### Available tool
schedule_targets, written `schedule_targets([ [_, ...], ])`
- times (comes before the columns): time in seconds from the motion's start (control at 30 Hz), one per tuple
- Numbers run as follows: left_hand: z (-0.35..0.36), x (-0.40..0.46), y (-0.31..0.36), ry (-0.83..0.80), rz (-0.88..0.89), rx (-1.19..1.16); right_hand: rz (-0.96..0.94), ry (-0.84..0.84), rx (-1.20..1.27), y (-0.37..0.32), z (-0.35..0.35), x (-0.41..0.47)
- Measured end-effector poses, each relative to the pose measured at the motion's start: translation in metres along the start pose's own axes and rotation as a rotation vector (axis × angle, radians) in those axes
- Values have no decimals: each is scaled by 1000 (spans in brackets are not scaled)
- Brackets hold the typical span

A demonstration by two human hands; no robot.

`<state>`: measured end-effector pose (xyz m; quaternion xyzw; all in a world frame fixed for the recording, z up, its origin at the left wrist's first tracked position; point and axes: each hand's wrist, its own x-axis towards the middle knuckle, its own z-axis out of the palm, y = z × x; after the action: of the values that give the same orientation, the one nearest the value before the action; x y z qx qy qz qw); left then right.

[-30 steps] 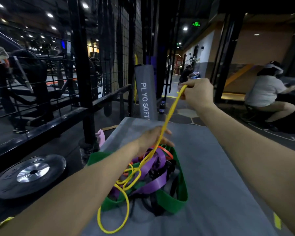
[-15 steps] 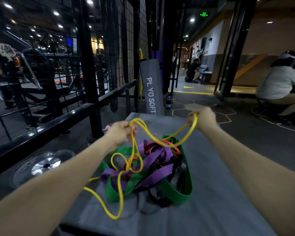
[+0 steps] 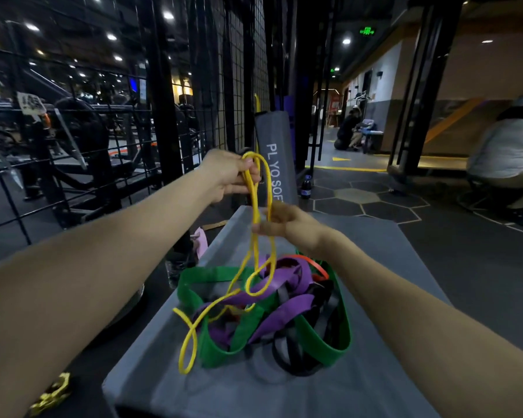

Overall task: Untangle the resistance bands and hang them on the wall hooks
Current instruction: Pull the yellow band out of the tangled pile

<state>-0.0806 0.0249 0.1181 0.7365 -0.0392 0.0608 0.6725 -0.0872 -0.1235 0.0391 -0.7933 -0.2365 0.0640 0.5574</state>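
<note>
A grey padded box (image 3: 375, 297) carries the heap of tangled bands (image 3: 284, 303), green, purple, black and orange. From it the yellow band (image 3: 255, 212) is drawn up and away, its long axis near upright. Its top loop is gripped by the left hand (image 3: 228, 176), held highest; lower, nearer the heap, its strands are pinched by the right hand (image 3: 287, 226). No wall hooks can be made out.

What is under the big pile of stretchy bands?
A grey padded box is under the pile of bands. The pile covers the part right beneath it.
</note>
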Motion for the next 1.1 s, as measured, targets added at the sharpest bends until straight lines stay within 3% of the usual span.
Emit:
schedule_targets([
  [0.07, 3, 1, 17, 22, -16, -94, 3, -19, -68, 4, 16, 1],
  [0.2, -2, -2, 49, 83, -17, -348, 43, 131, -169, 21, 38, 8],
  [0.3, -24, -2, 39, 136, -45, -369, 99, 205, -361, 31, 30, 11],
  [0.37, -41, 0, 18, 127, -118, -293, 184, 222, -536, 31, 17, 8],
  [0.47, -56, 1, -27, 146, -236, 53, 288, 241, -672, 31, -5, 4],
  [0.6, -53, 0, -84, 107, -395, 343, 237, 325, -483, 16, -27, 6],
  [0.67, -42, -2, -98, 122, -324, 496, 197, 367, -459, 1, -37, 9],
  [0.73, -24, -4, -104, 99, -133, 450, 161, 381, -446, -11, -42, 12],
  [0.9, 31, -37, -101, -299, 187, 260, 101, 403, -145, -29, -40, 16],
  [1.0, 47, -34, -122, -208, 251, 428, 89, 425, 51, -32, -42, 15],
  [1.1, 46, -33, -144, -163, 261, 426, 82, 505, 152, -28, -51, 12],
])
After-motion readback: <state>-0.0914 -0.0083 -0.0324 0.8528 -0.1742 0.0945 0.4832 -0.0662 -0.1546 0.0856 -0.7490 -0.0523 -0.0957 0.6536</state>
